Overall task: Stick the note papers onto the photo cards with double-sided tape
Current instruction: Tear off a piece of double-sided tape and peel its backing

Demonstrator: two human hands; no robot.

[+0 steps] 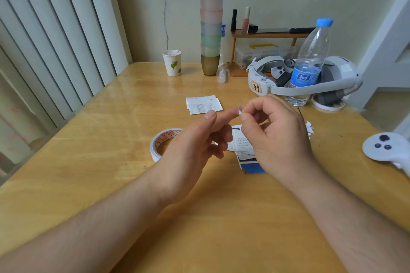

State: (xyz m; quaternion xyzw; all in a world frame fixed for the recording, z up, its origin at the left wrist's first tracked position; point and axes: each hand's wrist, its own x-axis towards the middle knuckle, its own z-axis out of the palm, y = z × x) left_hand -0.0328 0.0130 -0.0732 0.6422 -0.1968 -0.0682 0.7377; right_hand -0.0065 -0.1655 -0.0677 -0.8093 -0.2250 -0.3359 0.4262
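Observation:
My right hand [273, 131] pinches a small white piece of tape [240, 110] between thumb and forefinger, above the table. The forefinger of my left hand [197, 142] points at that piece and its tip touches it. Under my hands lies a note paper [238, 141] with printed text on a blue photo card [250, 165], both partly hidden. A roll of double-sided tape [162, 142] lies flat just left of my left hand. Further back, a small pile of note papers [204, 104] rests on the wooden table [111, 139].
At the back stand a paper cup [172, 62], a tall stack of plastic cups [211, 17], a small wooden shelf [264, 35], a white headset [304, 77] and a water bottle [309, 62]. A white controller [386, 146] lies at the right edge.

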